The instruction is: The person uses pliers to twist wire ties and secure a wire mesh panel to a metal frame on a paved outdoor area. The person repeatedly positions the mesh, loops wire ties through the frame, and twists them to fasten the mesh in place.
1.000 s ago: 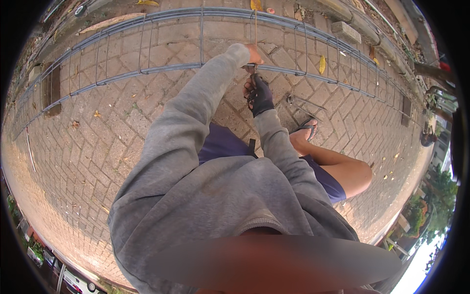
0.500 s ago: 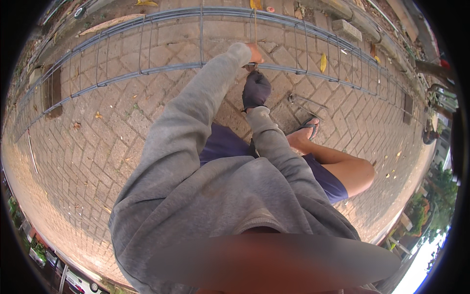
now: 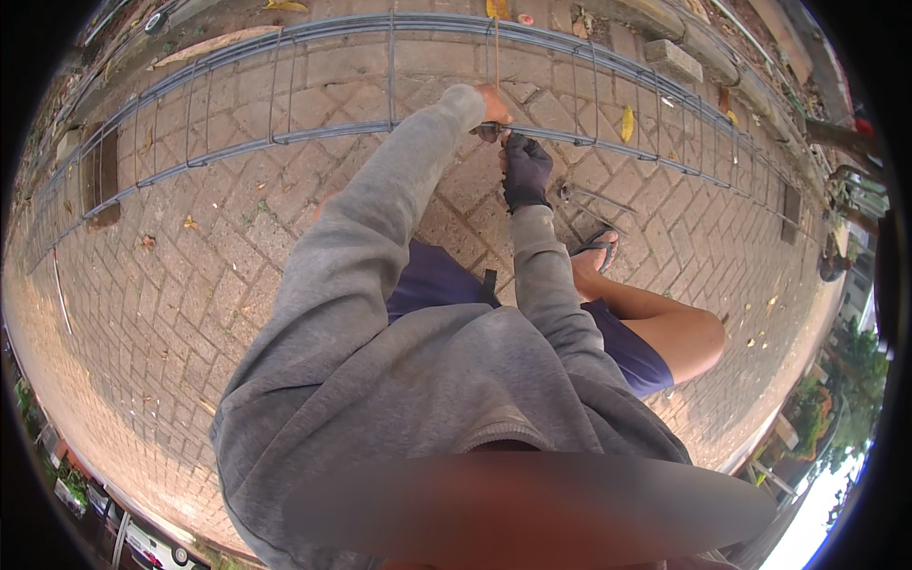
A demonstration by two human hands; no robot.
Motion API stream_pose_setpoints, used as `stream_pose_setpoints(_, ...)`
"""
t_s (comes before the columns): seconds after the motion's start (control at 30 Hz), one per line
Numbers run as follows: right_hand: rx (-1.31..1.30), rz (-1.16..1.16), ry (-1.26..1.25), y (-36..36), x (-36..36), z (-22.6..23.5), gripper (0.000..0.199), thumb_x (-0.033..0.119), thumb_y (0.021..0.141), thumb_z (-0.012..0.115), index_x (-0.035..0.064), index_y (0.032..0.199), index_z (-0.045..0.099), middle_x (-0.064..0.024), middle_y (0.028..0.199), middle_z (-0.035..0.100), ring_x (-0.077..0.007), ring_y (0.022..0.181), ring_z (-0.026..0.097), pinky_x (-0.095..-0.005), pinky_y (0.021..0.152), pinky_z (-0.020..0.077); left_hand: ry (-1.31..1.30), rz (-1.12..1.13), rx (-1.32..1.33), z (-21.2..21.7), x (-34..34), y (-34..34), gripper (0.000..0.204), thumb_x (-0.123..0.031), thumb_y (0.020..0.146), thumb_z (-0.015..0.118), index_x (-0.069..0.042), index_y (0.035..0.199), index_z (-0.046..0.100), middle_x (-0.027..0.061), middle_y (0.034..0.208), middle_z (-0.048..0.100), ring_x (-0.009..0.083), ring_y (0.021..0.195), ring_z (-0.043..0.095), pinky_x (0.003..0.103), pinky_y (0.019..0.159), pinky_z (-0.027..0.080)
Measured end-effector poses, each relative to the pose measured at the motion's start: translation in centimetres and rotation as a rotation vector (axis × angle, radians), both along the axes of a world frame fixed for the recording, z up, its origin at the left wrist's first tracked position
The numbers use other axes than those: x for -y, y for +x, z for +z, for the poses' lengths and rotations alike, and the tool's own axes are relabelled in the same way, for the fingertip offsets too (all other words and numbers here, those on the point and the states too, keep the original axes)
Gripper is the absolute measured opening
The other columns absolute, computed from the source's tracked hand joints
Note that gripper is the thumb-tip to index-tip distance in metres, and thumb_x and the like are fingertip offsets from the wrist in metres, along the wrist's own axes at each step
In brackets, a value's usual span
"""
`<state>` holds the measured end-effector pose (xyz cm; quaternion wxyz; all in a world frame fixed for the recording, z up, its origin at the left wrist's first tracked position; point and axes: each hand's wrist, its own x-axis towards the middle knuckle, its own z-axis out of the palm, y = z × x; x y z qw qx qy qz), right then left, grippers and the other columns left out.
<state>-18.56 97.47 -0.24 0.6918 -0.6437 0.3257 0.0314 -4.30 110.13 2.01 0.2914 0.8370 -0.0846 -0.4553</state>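
Observation:
A long rebar cage point(image 3: 332, 130) of grey steel bars, joined by thin stirrups, lies across the paving in front of me. My left hand point(image 3: 492, 104) is closed at the near bars, around the lower end of a rust-brown stirrup point(image 3: 497, 59). Dark glove fabric shows at its fingers. Just right of it, my right hand point(image 3: 528, 169), in a dark fingerless glove, has its fingers curled together at the same bars. Whatever it pinches is too small or hidden to name.
Thin metal pieces point(image 3: 598, 197) lie on the bricks near my sandalled foot point(image 3: 597, 249). Wooden blocks point(image 3: 102, 176) sit under the cage towards its ends. Beyond it runs a kerb point(image 3: 708, 43), with a loose brick point(image 3: 673, 60) and dry leaves nearby.
My right hand has shifted to the right and turned, with its fingers now up at the near bars. The left hand stays almost where it was.

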Motion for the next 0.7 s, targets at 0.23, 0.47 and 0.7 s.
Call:
stream_pose_setpoints(0.23,0.117,0.011,-0.519,0.7,2.0,2.8,0.034,0.035,0.087,0.082,0.004,0.095,0.071,-0.0112,0.088,0.067,-0.0235,0.078,0.063,-0.0364,0.07,0.048,-0.059,0.016,-0.102,0.8,-0.2,-0.1,0.041,-0.041,0.093,0.07,-0.001,0.091,0.079,0.0085,0.082,0.078,0.0201,0.073,0.075,0.036,0.069,0.06)
stream_pose_setpoints(0.47,0.248,0.569,-1.338,-1.8,-0.7,6.9,0.051,0.045,0.079,0.081,0.0097,0.113,0.067,-0.0214,0.14,0.049,-0.0445,0.138,0.04,-0.0608,0.11,0.0243,-0.024,-0.029,-0.103,1.5,-0.2,0.2,0.047,-0.045,0.093,0.069,0.0,0.101,0.079,0.0116,0.09,0.079,0.0227,0.081,0.076,0.036,0.077,0.059)
stream_pose_setpoints(0.7,0.431,0.45,-1.128,0.4,-0.4,2.2,0.029,0.037,0.086,0.076,0.0096,0.097,0.071,-0.0136,0.104,0.064,-0.0352,0.106,0.06,-0.0526,0.097,0.0372,0.081,-0.237,0.135,1.1,0.0,0.0,0.045,-0.043,0.093,0.072,0.001,0.103,0.077,0.0122,0.093,0.079,0.0228,0.082,0.076,0.036,0.076,0.059)
